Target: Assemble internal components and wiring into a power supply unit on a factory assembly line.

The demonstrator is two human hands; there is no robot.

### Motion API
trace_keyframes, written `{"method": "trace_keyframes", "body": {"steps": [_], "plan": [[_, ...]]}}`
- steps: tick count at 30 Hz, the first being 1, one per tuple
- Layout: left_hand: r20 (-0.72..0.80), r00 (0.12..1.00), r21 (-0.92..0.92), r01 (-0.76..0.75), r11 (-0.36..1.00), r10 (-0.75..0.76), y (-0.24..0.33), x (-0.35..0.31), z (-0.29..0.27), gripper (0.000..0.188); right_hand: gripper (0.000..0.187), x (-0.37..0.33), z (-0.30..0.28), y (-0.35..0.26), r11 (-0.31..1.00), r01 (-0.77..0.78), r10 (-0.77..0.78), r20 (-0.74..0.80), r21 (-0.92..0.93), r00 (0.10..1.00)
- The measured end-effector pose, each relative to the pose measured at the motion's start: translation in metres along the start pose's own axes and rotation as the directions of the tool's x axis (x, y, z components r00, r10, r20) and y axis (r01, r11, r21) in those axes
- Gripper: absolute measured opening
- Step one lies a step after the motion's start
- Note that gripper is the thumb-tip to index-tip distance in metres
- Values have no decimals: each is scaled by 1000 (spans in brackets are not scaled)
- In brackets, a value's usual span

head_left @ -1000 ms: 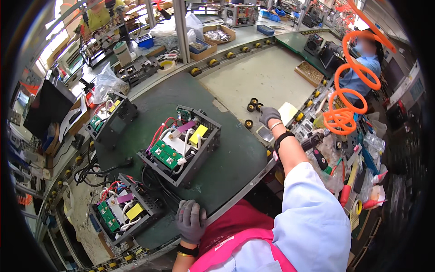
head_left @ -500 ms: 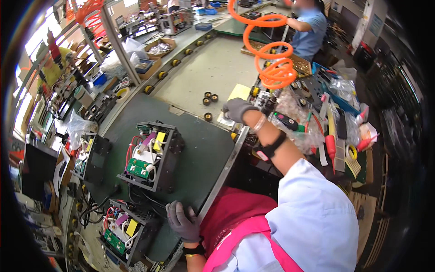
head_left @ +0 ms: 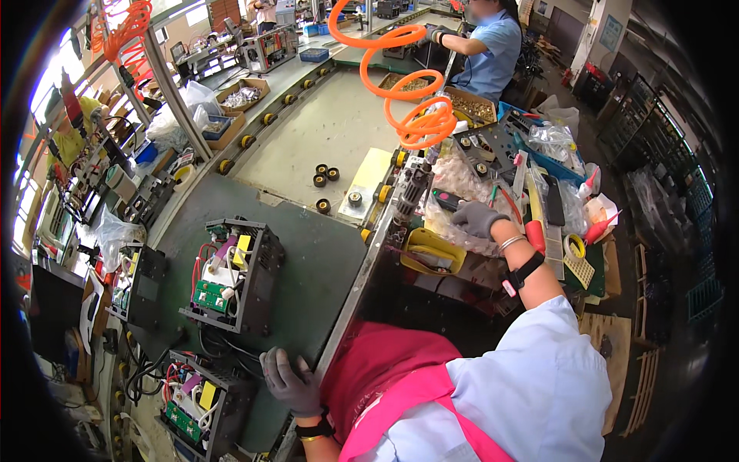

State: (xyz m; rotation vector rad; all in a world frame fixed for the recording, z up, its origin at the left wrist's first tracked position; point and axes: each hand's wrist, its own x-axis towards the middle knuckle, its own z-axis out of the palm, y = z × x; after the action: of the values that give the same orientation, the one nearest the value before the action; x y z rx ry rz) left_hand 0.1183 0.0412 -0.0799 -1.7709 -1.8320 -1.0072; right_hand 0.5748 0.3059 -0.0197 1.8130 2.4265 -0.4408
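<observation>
A: So, where do the hands sit against the edges?

B: The left hand, in a grey knit glove, lies flat and spread on the near edge of the dark green surface, fingers splayed, holding nothing. Just to its left stands an open black electronics unit; a second open unit stands farther off, well apart from the hand.

A: And the right?

B: The right hand, also gloved, reaches out over a clear plastic bag on the cluttered right side. Its fingers curl down onto the bag; whether they actually pinch anything I cannot tell. A yellow bin sits just near-left of it, and a grey powered screwdriver hangs to its left under an orange coiled hose.

A: Any open room?

B: The dark green mat is bare between the middle unit and the metal rail at its right edge. Beyond it, the pale conveyor stretch is mostly bare too, carrying only small black rollers and a yellow sheet.

A: Textures?

B: Matte mat, crinkled glossy plastic, boxy black casings with green circuit boards and red and white wiring showing.
</observation>
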Motion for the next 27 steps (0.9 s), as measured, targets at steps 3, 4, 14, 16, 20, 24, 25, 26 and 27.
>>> {"method": "trace_keyframes", "body": {"steps": [3, 4, 14, 16, 20, 24, 25, 26, 27], "plan": [[6, 1000, 12, -5, 1000, 5, 0, 0, 1, 35, 24, 3, 18, 8, 966, 241, -231, -106, 97, 967], [9, 1000, 19, -8, 1000, 8, 0, 0, 1, 35, 23, 2, 21, 9, 933, 319, -294, -158, 165, 943], [-9, 1000, 49, -28, 998, 29, 1, 3, 2, 32, 43, -8, -23, 6, 986, -53, 30, 146, 155, 989], [-2, 1000, 40, -25, 999, 25, 1, 3, 2, 32, 52, -20, -27, 0, 923, -198, 118, 246, 331, 962], [-9, 999, 57, -34, 998, 35, 1, 3, 3, 31, 48, -17, -43, -7, 986, -58, 67, 50, -159, 997], [24, 1000, 32, -18, 999, 17, -1, 0, 3, 36, 27, -4, -72, 1, 990, -73, 36, -289, -120, 957], [27, 1000, 32, -16, 999, 15, -1, 0, 3, 36, 25, -6, -73, 2, 996, -62, 31, -375, -71, 927], [28, 1000, 31, -13, 999, 12, -1, 0, 3, 35, 25, -10, -65, -1, 985, 17, -67, -289, -173, 955], [27, 1000, 34, -15, 999, 14, -1, 0, 3, 35, 25, -18, -51, -6, 965, 68, -118, -187, -254, 975]]}}
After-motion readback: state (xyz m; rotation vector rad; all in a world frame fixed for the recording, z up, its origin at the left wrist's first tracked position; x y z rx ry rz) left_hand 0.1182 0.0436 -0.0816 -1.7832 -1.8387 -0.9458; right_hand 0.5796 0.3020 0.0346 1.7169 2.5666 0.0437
